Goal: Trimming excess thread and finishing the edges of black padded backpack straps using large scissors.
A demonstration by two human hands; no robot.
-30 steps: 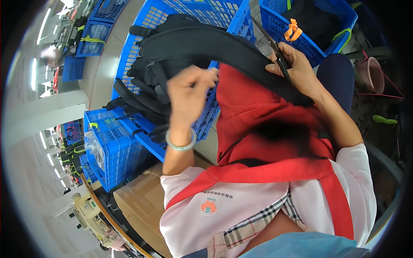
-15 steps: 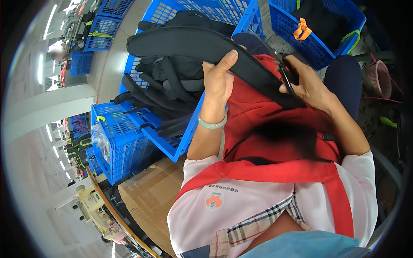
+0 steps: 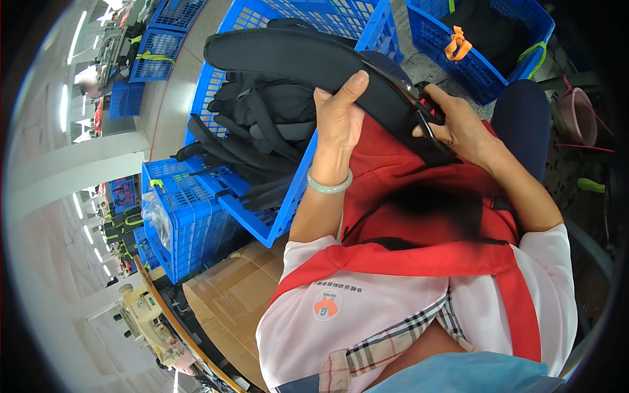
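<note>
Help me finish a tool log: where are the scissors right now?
In the head view, the scissors are above and right of centre, in the right hand, their blades alongside the edge of the long black strap.

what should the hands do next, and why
Probably hold the black strap steady with the left hand while the right hand eases the scissors closer to its edge: the left hand grips the strap, thumb on top, and the blades lie along its upper edge, though whether they touch is unclear.
</note>
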